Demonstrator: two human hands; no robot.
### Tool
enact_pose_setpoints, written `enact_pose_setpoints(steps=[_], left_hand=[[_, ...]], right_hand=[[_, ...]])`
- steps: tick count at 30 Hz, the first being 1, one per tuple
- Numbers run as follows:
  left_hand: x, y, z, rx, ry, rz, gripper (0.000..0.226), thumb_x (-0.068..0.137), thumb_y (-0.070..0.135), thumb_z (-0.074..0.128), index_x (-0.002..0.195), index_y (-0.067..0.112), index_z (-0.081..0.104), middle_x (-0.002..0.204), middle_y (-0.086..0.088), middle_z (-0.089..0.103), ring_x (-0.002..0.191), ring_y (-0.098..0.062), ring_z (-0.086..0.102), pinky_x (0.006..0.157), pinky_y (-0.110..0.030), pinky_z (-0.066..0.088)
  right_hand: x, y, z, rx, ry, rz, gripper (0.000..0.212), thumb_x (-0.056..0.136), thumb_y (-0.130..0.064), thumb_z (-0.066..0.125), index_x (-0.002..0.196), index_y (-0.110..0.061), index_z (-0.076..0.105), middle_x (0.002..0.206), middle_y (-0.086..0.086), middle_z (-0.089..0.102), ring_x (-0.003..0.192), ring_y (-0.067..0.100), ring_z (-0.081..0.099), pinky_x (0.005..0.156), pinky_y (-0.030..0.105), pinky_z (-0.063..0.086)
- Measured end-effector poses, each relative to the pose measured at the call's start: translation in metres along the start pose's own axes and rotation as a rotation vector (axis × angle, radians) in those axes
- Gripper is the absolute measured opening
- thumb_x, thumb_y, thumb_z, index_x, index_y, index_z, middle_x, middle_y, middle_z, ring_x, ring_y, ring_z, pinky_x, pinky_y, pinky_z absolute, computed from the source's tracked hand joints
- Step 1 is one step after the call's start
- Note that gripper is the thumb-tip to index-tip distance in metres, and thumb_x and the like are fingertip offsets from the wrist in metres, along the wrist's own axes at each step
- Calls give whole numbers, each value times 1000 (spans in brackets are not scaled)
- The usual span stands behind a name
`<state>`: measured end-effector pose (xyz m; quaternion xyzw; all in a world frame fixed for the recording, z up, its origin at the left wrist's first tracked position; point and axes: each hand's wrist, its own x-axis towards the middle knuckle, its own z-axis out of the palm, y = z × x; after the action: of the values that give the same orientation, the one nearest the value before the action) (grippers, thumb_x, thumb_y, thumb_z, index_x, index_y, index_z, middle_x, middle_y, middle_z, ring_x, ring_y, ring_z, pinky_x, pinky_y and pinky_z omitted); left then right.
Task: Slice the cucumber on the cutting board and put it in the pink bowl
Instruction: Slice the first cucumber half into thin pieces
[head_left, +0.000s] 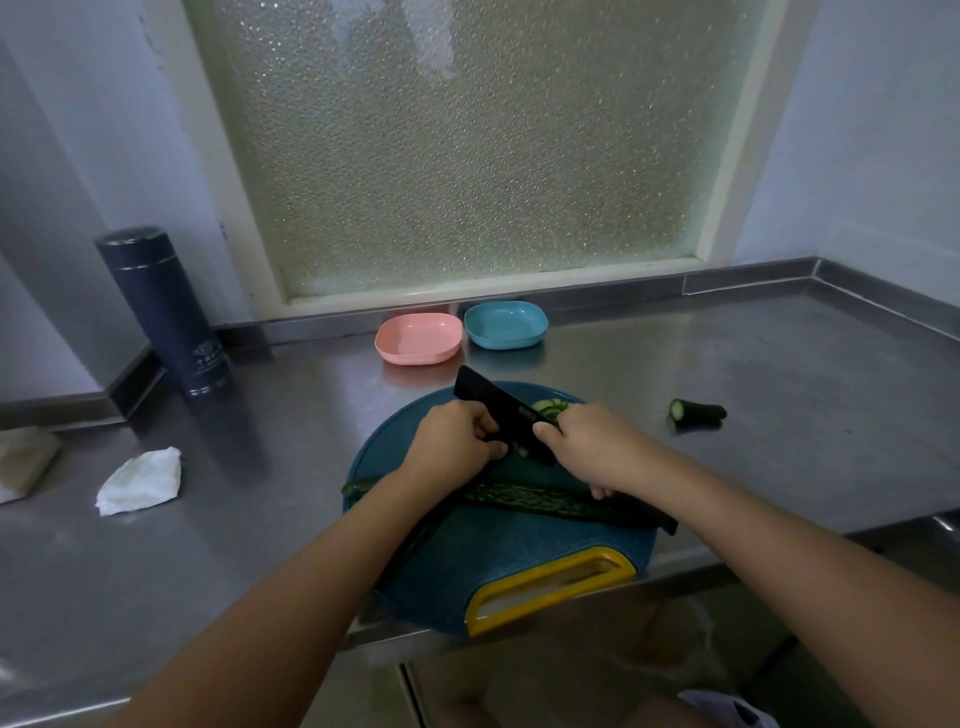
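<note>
Midway through slicing: the right hand (597, 452) gripped the knife (498, 405); the left hand (452, 441), fingers curled, held a cucumber piece (521, 452) against the blade on the cutting board (519, 566). Slices (550, 408) lay behind the knife, and the pink bowl (418, 339) sat empty. The next move probably called for further cuts, then transfer.

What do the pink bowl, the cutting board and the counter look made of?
Pink bowl: likely plastic, matte, uniform colour. Cutting board: probably plastic, with a speckled blue matte surface. Counter: stainless steel by its look, brushed, with dull reflections.
</note>
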<state>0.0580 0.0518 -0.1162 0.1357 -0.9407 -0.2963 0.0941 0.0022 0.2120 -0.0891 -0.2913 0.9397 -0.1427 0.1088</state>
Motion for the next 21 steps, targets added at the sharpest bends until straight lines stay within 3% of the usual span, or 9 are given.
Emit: enact_pose_setpoints(steps=[5,12,18,21], left_hand=[[-1,0,2,4,29,-4,19,77,24,74,93,19,66,84,7,62,81,-10,58,71,-24,46],[-3,0,4,4,38,-16,21,77,25,73,95,18,66,89,3,66,82,-12,60,74,-26,49],[-7,0,3,-8,46,-8,23,78,27,72,98,19,65,87,6,61,85,-11,59,76,-26,48],[-8,0,2,-6,48,0,23,78,27,72,98,19,65,86,7,60,84,-10,58,74,-25,47]], right_hand=[[1,-6,7,10,25,11,55,102,-41,29,75,-4,59,50,9,55,39,20,55,45,26,46],[3,-23,15,-6,44,34,47,103,-34,30,62,-13,39,61,5,44,56,20,47,57,30,42],[4,-12,10,8,16,122,52,101,-41,31,72,-5,54,55,9,55,42,20,55,59,32,52],[0,-8,9,25,3,92,53,102,-42,30,71,-5,53,49,9,55,38,19,53,61,33,55]])
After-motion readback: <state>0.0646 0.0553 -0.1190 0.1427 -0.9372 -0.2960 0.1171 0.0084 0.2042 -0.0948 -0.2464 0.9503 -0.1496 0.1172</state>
